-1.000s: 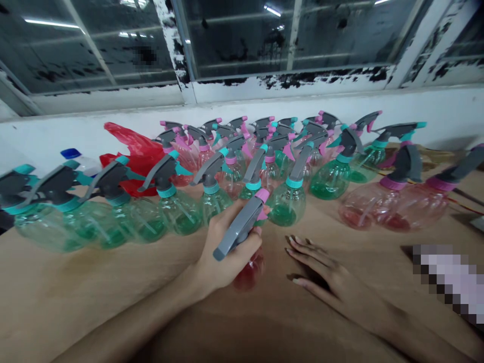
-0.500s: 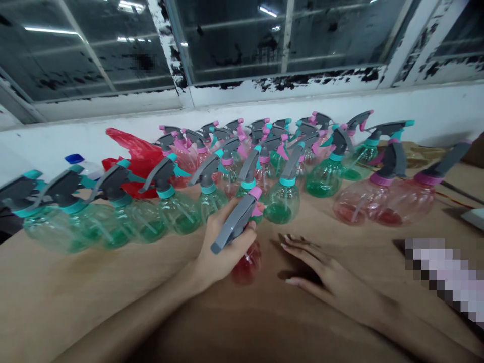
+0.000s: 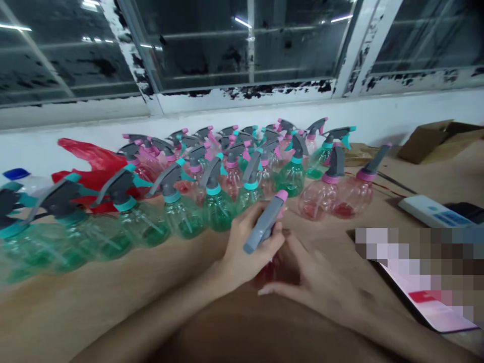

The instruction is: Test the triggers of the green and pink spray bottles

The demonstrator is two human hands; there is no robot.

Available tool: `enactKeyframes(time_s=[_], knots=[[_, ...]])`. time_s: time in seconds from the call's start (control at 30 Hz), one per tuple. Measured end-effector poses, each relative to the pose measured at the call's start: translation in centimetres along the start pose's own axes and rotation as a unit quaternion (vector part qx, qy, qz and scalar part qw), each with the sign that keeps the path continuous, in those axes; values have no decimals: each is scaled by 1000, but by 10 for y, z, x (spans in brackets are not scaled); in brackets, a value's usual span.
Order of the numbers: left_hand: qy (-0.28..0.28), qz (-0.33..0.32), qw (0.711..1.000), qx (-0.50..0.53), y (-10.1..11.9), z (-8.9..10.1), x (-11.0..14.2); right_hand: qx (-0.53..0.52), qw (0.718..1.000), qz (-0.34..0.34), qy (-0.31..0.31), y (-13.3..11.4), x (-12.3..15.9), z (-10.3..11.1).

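Note:
A spray bottle with a grey trigger head (image 3: 266, 222), pink nozzle and reddish body stands before me. My left hand (image 3: 240, 252) is closed around its neck, just under the head. Curved around the bottle's lower body is my right hand (image 3: 319, 280), thumb at the near side and fingers at the far side. Much of the body is hidden by both hands. Just beyond my left hand, a spray bottle with a teal collar and green tint (image 3: 219, 209) stands upright. To the right are two reddish spray bottles with pink collars (image 3: 317, 199).
Several more spray bottles (image 3: 147, 222) line the table on the left and back. A red plastic bag (image 3: 88, 161) lies behind them. On the right are a white device (image 3: 431, 212), a partly blurred pink-screened object (image 3: 446, 312) and an open cardboard box (image 3: 427, 143).
My right hand has come from lying apart on the table to the bottle's body. My left hand still grips the neck. The view has turned right, bringing the cardboard box into sight.

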State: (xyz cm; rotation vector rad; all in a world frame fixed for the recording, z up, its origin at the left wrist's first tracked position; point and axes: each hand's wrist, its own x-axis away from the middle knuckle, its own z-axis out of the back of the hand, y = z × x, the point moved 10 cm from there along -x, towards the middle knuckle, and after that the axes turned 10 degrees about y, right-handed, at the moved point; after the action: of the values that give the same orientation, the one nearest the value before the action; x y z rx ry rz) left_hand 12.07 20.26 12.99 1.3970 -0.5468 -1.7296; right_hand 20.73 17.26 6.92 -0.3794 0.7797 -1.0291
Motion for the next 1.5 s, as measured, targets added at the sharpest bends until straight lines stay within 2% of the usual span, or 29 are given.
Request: enactKeyframes(time_s=[0.1, 0.3, 0.43, 0.57, 0.67, 0.73, 0.87, 1.03, 1.2, 1.5], knots=[[-5, -19, 1000, 9, 6, -21, -3, 9, 999, -20, 34, 13, 0, 7], [-24, -39, 999, 18, 10, -51, -13, 55, 994, -14, 92, 27, 0, 30], [-52, -45, 997, 25, 11, -61, -20, 94, 992, -1, 87, 25, -4, 41], [-115, -29, 993, -6, 8, -67, -22, 96, 993, 10, 70, 30, -11, 45], [-148, -22, 988, -37, 2, -61, -16, 98, 994, 19, 54, 38, -17, 46], [-142, -14, 988, -64, -6, -49, -8, 125, 990, 36, 62, 42, -22, 49], [-106, 48, 990, -76, -31, -17, 16, 190, 975, 62, 96, 46, -34, 56], [-144, 139, 971, -129, -66, 3, 58, 212, 972, 37, 90, 55, -53, 52], [-172, 192, 959, -122, -81, 4, 81, 230, 966, 25, 114, 55, -69, 54], [-186, 178, 962, -95, -74, -7, 71, 259, 957, -6, 130, 60, -84, 55]])
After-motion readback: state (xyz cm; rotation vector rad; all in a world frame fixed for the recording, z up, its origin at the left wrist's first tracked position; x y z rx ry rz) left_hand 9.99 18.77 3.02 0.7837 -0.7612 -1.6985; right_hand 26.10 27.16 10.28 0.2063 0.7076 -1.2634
